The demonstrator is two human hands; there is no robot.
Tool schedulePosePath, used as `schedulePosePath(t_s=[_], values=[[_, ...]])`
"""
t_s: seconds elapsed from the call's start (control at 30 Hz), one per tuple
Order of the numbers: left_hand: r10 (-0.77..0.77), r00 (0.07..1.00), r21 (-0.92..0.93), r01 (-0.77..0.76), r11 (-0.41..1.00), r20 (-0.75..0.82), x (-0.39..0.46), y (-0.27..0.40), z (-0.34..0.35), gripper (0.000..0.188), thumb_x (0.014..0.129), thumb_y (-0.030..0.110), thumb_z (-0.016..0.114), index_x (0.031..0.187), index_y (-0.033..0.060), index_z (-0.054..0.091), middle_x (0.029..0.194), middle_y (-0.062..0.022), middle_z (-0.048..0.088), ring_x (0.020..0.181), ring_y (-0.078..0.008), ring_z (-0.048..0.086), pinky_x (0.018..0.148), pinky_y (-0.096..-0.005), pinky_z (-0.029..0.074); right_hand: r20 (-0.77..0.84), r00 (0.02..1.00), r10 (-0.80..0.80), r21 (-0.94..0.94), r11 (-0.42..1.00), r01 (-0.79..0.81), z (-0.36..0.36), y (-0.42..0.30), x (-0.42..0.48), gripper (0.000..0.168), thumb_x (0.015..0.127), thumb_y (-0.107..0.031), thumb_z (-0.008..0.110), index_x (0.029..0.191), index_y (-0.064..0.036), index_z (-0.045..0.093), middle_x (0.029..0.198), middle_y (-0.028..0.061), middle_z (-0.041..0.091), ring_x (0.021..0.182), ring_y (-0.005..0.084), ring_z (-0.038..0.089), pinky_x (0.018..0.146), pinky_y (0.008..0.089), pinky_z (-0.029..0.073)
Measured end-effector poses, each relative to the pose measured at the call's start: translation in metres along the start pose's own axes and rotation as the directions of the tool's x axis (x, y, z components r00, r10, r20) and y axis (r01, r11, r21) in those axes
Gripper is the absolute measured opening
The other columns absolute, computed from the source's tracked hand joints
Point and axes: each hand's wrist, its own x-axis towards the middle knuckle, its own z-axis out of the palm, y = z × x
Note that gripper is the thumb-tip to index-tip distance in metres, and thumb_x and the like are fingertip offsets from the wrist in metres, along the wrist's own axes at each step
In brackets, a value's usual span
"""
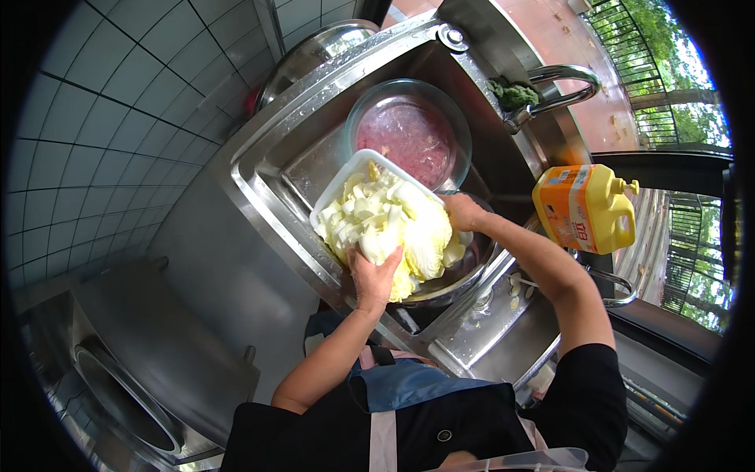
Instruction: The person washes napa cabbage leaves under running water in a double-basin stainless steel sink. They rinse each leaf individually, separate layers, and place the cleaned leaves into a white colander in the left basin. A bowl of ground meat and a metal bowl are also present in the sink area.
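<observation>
A white plastic basin [332,184] heaped with pale yellow cabbage leaves [383,215] is held tilted over the stainless steel sink. My right hand [464,212] grips its rim on the right. On the near side, my left hand [373,276] presses against the leaves, thumb and fingers spread around some of them; whether it also touches the basin is hidden. Below the leaves is a round metal bowl [451,295], partly covered by them. Behind the basin, a round glass bowl [411,133] with something pinkish in it stands in the sink.
A yellow jug with a pump [590,207] stands right of the sink near a curved faucet [566,74]. Green leafy matter [512,94] lies by the faucet base. A second sink [501,330] holds scraps at lower right. Another metal bowl [318,50] leans by the tiled wall.
</observation>
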Motion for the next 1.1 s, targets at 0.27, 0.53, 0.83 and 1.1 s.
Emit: schedulePosePath(t_s=[0.27, 0.53, 0.83, 1.1], values=[[0.195, 0.977, 0.276, -0.212, 0.938, 0.087, 0.013, 0.077, 0.012, 0.069, 0.074, 0.036, 0.074, 0.120, -0.0066, 0.045, 0.119, -0.0266, 0.049, 0.114, -0.0425, 0.043, 0.099, -0.0476, 0.033, -0.009, 0.998, 0.057, 0.333, 0.941, -0.051, -0.028, 0.022, -0.031, 0.033, 0.078, -0.014, 0.065, 0.109, -0.005, 0.063, 0.096, 0.0169, 0.067, 0.088, 0.0276, 0.066, 0.078, 0.0357, 0.050], [0.501, 0.782, 0.424, -0.623, 0.657, 0.371, 0.022, 0.195, 0.021, 0.069, 0.069, 0.039, 0.077, 0.115, -0.0031, 0.047, 0.114, -0.0214, 0.051, 0.111, -0.0382, 0.047, 0.094, -0.0466, 0.038, -0.274, 0.944, 0.186, 0.783, 0.613, 0.107, -0.040, -0.005, -0.106, 0.028, 0.087, -0.015, 0.062, 0.109, 0.003, 0.061, 0.096, 0.0075, 0.067, 0.086, 0.0127, 0.061, 0.076, 0.0299, 0.051], [0.568, 0.428, 0.225, -0.891, 0.393, 0.703, -0.107, 0.289, 0.066, 0.051, 0.073, 0.033, 0.076, 0.103, -0.0008, 0.053, 0.091, -0.0192, 0.064, 0.086, -0.0345, 0.063, 0.075, -0.0407, 0.049, -0.497, 0.743, 0.448, 0.857, 0.390, 0.338, 0.008, -0.020, -0.275, 0.026, 0.086, -0.009, 0.061, 0.108, 0.003, 0.064, 0.098, 0.0094, 0.068, 0.088, 0.0120, 0.061, 0.078, 0.0302, 0.051], [0.408, 0.088, 0.020, -0.985, 0.169, 0.909, -0.272, 0.191, 0.156, 0.075, 0.067, 0.040, 0.078, 0.115, -0.0097, 0.048, 0.110, -0.0274, 0.054, 0.103, -0.0409, 0.054, 0.088, -0.0447, 0.045, -0.409, 0.561, 0.720, 0.906, 0.246, 0.345, 0.188, 0.029, -0.442, 0.032, 0.084, -0.009, 0.062, 0.112, 0.005, 0.059, 0.102, 0.0105, 0.066, 0.089, 0.0166, 0.062, 0.078, 0.0320, 0.052]])
